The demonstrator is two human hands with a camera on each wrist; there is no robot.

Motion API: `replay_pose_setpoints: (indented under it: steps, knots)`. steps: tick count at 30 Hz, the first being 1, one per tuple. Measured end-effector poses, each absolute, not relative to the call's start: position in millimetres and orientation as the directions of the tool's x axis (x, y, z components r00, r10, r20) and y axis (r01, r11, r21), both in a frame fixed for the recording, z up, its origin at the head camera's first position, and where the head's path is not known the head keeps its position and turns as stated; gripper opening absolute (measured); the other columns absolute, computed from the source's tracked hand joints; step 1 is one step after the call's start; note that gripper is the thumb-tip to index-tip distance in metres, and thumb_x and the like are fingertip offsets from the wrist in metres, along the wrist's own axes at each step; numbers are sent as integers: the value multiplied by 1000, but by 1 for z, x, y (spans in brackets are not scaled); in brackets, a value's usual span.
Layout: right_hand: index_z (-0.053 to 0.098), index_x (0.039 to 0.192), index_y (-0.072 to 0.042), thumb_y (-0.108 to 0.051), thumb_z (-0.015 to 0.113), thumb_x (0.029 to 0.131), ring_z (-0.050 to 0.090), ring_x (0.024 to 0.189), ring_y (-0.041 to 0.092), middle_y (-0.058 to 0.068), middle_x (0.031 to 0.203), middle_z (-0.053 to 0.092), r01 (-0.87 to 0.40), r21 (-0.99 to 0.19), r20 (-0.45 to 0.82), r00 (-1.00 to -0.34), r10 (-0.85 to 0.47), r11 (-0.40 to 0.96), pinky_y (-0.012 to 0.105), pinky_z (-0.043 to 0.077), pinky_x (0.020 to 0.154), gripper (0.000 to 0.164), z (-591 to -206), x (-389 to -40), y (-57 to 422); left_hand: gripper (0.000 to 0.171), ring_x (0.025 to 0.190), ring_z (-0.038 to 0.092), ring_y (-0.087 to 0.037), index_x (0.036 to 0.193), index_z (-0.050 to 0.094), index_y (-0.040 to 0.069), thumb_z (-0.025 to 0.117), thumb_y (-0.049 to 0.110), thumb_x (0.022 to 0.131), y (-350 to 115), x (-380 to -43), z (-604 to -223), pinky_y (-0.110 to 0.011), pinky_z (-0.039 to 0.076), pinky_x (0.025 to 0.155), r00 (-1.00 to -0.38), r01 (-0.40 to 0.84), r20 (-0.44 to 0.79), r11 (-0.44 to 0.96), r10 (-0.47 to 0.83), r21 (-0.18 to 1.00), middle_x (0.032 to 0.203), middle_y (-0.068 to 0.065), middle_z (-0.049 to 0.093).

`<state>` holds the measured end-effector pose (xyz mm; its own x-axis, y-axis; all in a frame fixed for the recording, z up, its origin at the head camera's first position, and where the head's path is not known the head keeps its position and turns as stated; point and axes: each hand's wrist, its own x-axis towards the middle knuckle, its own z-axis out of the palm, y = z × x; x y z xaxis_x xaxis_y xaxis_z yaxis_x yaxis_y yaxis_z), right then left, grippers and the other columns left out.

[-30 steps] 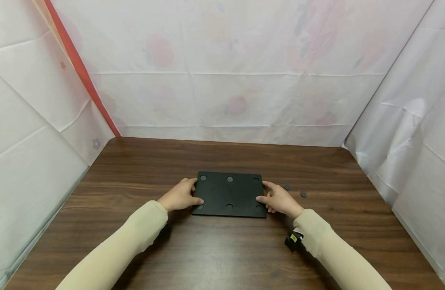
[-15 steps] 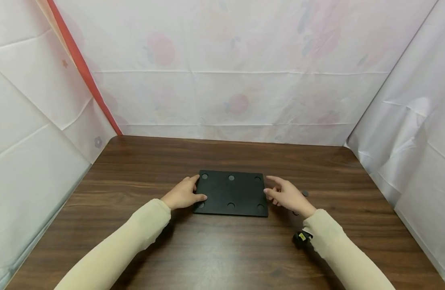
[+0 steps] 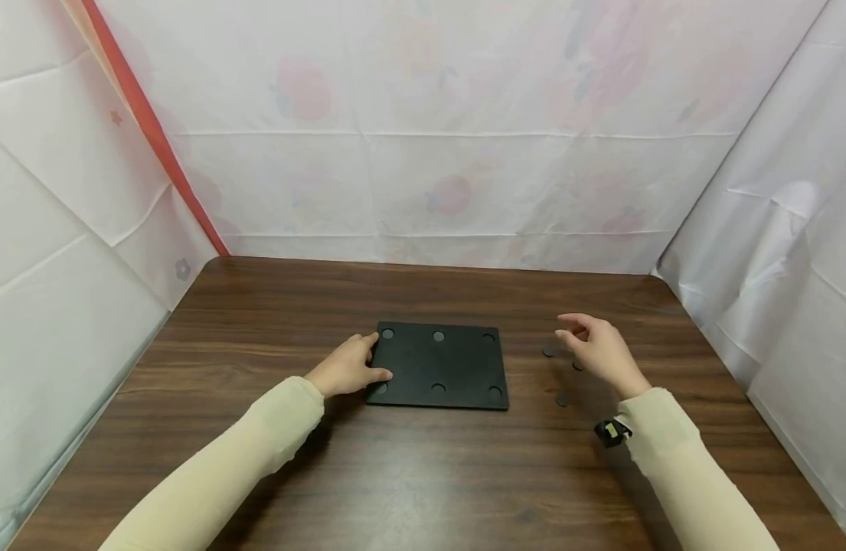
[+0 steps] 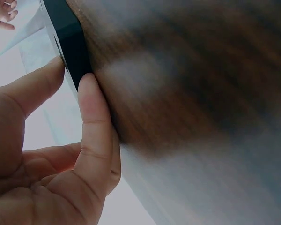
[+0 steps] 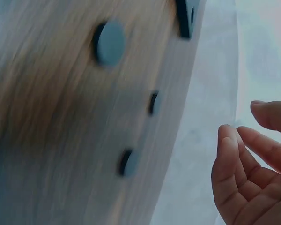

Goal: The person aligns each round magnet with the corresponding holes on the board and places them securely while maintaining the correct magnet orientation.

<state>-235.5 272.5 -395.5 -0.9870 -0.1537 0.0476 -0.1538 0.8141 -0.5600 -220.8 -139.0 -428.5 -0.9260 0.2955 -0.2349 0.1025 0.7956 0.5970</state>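
A thin black rectangular board lies on the table with several round recesses along its two long sides. Lighter grey discs show at its far left and far middle recesses. My left hand pinches the board's left end, thumb on top and fingers at the side edge, as the left wrist view also shows. To the right, my right hand hovers near three loose dark discs, its fingers loosely bent and holding nothing. One disc lies below the fingertips, another under the hand, and the nearest disc closer to me.
The brown wood-grain table reaches back to a pale patterned curtain. White cloth also hangs along the left and right sides. A small black device is strapped at the right wrist.
My right hand has let go of the board's right end and moved right, up over the loose discs. A third disc now shows on the table. My left hand keeps its grip.
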Motion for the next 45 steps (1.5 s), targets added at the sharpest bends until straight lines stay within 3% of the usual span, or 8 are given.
replay_pose_setpoints:
  steps: [6, 13, 17, 20, 29, 37, 45]
  knots:
    - [61, 130, -2, -29, 57, 100, 66, 96, 30, 19, 117, 68, -131, -549, 11, -989, -149, 825, 42, 53, 75, 40, -405, -241, 285, 84, 81, 51, -19, 152, 26, -5, 72, 29, 90, -141, -221, -427, -29, 45, 67, -928, 91, -235, 790, 288, 606, 109, -15, 54]
    - [71, 115, -1, -26, 63, 97, 64, 82, 21, 14, 98, 72, -128, -516, -15, -987, -159, 847, 40, 51, 75, 32, -421, -248, 282, 84, 79, 51, -18, 152, 26, -5, 72, 29, 90, -143, -221, -428, -30, 44, 66, -930, 97, -229, 793, 288, 601, 108, -14, 53]
    - [74, 108, -2, -26, 66, 94, 65, 93, 30, 19, 109, 69, -138, -481, -10, -987, -162, 866, 46, 52, 79, 29, -426, -251, 279, 84, 80, 51, -19, 152, 27, -5, 72, 30, 90, -142, -221, -426, -30, 44, 67, -929, 103, -227, 794, 292, 600, 108, -14, 54]
    - [74, 107, 0, -25, 67, 93, 64, 99, 36, 22, 112, 68, -151, -470, -9, -984, -176, 870, 50, 53, 82, 30, -428, -252, 277, 84, 81, 51, -19, 152, 27, -5, 72, 30, 90, -141, -221, -425, -30, 44, 67, -927, 106, -229, 795, 296, 597, 109, -15, 54]
    - [71, 110, 4, -19, 70, 91, 67, 88, 30, 21, 108, 69, -141, -438, -38, -984, -176, 888, 44, 55, 76, 30, -428, -254, 267, 84, 81, 51, -19, 151, 27, -6, 73, 29, 90, -142, -220, -428, -30, 44, 67, -927, 104, -232, 795, 295, 598, 109, -15, 54]
    - [70, 113, 3, -16, 68, 92, 66, 97, 36, 21, 111, 69, -122, -400, -67, -985, -161, 908, 48, 54, 81, 29, -431, -255, 265, 84, 81, 51, -18, 151, 28, -6, 73, 29, 90, -141, -219, -432, -29, 44, 66, -928, 107, -229, 797, 296, 595, 108, -15, 54]
    - [72, 109, 3, -15, 67, 92, 67, 96, 37, 21, 109, 71, -98, -406, -91, -985, -146, 909, 48, 55, 80, 25, -427, -256, 265, 83, 70, 48, -18, 151, 27, -6, 72, 28, 90, -138, -220, -429, -29, 41, 61, -927, 106, -226, 789, 299, 605, 97, -12, 52]
